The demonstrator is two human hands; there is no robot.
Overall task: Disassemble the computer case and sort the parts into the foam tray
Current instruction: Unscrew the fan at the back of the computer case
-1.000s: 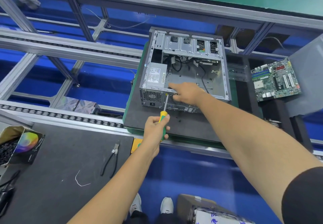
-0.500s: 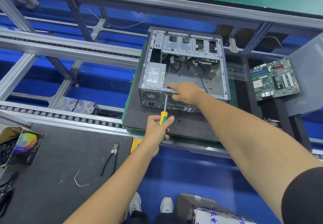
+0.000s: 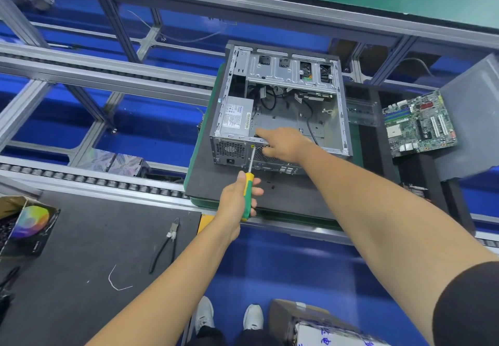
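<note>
An open grey computer case [image 3: 339, 118] lies on its side on a dark foam pad [image 3: 216, 183], with a power supply [image 3: 236, 118] in its near-left corner and black cables inside. My left hand [image 3: 236, 199] grips a yellow-green screwdriver [image 3: 248, 191]; its tip touches the case's rear panel beside the power supply. My right hand [image 3: 283, 144] rests on the rear top edge of the case, fingers stretched toward the power supply. A green motherboard [image 3: 420, 124] lies on the black foam tray [image 3: 383, 156] to the right.
Black-handled pliers [image 3: 166, 243] and a bent wire lie on the dark mat at lower left, near a colourful box [image 3: 29, 224]. Conveyor rails and aluminium frames run across the left. A grey case panel [image 3: 475, 118] lies at far right. A cardboard box stands by my feet.
My left hand shifted its grip on the screwdriver handle, fingers turning around it. The right hand stayed on the case edge. The view moved slightly.
</note>
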